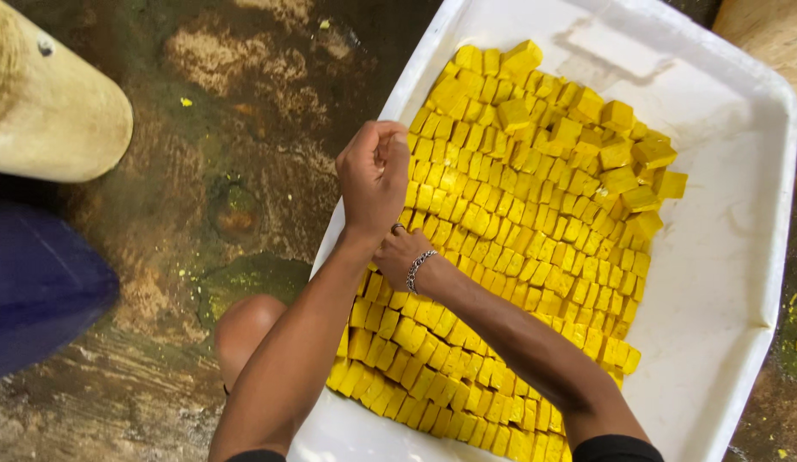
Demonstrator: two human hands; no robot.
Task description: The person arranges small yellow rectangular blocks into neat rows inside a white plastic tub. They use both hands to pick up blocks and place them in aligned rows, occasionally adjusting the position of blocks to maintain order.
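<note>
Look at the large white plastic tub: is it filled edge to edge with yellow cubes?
No: the yellow cubes leave the right side of the white plastic tub bare.

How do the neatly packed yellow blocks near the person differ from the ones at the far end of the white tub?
The near yellow blocks stand upright in tight diagonal rows; the far yellow blocks lie loose, tilted and piled on each other. The near ones sit under the left hand and right hand; the far ones lie untouched. Both are the same yellow, similar in size, inside the white tub.
</note>
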